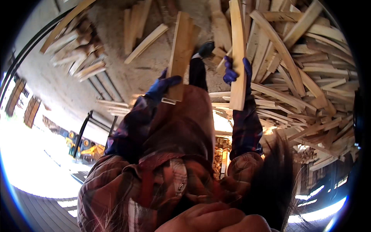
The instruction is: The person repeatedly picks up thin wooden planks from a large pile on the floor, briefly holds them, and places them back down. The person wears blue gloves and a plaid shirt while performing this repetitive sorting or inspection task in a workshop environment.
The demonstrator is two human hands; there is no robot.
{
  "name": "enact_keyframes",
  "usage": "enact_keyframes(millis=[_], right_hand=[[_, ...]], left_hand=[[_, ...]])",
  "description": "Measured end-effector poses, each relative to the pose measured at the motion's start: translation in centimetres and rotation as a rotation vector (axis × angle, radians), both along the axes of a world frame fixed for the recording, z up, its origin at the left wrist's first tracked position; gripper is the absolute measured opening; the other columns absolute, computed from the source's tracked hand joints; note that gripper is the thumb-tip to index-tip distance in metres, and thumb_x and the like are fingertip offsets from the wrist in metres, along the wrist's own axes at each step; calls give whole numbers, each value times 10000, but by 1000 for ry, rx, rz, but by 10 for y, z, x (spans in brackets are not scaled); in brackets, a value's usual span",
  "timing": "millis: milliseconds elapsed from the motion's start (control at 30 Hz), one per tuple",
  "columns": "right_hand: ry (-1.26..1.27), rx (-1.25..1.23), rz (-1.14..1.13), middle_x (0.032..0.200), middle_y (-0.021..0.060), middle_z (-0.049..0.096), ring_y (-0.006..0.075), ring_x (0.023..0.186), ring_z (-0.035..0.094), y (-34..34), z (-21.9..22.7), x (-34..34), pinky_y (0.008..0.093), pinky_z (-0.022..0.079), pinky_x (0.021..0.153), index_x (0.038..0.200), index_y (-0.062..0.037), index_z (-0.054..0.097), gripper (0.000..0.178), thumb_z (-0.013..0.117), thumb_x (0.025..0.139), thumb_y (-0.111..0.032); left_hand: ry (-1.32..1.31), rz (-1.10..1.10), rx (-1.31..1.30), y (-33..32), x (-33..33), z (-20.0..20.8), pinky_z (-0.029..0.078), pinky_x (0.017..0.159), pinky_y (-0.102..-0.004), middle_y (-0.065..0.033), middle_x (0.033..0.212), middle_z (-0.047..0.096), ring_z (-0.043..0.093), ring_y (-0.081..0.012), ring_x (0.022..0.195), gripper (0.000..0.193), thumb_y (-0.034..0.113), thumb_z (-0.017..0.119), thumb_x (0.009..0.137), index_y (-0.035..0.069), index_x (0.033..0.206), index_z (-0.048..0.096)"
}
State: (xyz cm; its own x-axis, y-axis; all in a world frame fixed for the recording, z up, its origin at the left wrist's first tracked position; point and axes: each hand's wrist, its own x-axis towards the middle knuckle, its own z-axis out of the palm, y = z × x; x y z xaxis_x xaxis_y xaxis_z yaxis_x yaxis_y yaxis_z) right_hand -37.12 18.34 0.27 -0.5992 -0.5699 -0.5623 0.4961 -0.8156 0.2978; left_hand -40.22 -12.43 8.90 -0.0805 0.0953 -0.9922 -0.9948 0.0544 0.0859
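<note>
My left hand [164,86], in a blue-purple glove, is closed on a wooden board [180,42], with the thumb across its face. Another board's edge shows behind it, and I cannot tell how many pieces are in the grip. My right hand [231,72], gloved in purple, is wrapped round a longer, paler wooden board [239,50], with fingers showing along both sides. Both boards point away from me, side by side and apart. Below the left board's near end lies my dark reddish apron [177,116].
A large heap of loose wooden slats [305,77] fills the right side. A smaller pile of wood pieces [79,50] lies at the far left. One slat [147,43] rests on the concrete floor [112,23]. A black shoe [206,49] shows between the boards. Yellow machinery [89,149] stands outside, left.
</note>
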Motion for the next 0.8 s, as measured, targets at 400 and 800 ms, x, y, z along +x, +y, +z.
enact_keyframes(millis=[400, 800], right_hand=[[-139, 762, 609, 943, 96, 614, 212, 862, 607, -219, -36, 30, 342, 512, 757, 1171, 9, 520, 538, 654, 825, -380], [979, 1847, 703, 1375, 266, 370, 361, 1275, 372, -407, -91, -253, 402, 312, 1066, 1363, 54, 324, 951, 796, 674, -401]], left_hand=[[112, 316, 205, -41, 63, -100, 528, 661, -305, -104, 934, 647, 630, -171, 767, 581, 307, 845, 652, -21, 1065, 601], [-58, 240, 328, -206, 72, -126, 474, 857, -344, -109, 1065, 623, 586, -210, 993, 710, 220, 805, 610, 31, 1235, 526]])
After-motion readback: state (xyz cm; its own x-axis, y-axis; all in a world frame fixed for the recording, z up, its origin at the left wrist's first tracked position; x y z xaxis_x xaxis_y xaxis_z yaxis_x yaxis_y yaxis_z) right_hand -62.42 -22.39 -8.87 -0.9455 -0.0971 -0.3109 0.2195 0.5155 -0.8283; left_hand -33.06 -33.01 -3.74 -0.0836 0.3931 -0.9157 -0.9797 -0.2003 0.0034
